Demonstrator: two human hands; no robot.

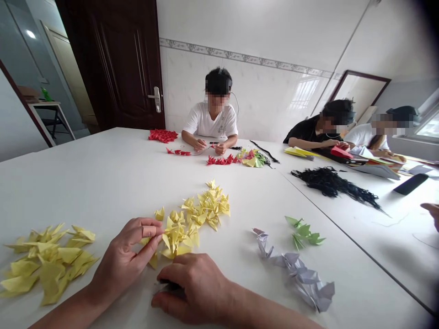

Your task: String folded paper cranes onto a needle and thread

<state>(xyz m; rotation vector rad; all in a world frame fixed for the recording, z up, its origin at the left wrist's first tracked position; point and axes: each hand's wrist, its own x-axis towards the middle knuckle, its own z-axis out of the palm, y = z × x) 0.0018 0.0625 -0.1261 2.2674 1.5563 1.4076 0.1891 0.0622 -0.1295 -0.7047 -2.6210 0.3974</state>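
Observation:
My left hand (125, 258), with a bandage round one finger, pinches the tip of a yellow paper crane (168, 238) at the near end of a cluster. That yellow cluster (209, 205) stretches away across the white table. Close by, my right hand (202, 290) is closed over a small dark object (171, 289) on the tabletop; most of it is hidden under the fingers, so its kind does not show. Far left lies a heap of yellow folded cranes (51, 262). A row of pale lilac cranes (298, 272) rests to the right, beside some green cranes (305, 233).
Across the white table (113, 183), a person in a white shirt (212, 119) handles red cranes (222, 160). A red heap (163, 135) is near them. Black tassels (336, 185) and a black phone-like slab (410, 184) lie right. Two more people sit there; another hand (432, 214) shows at the edge.

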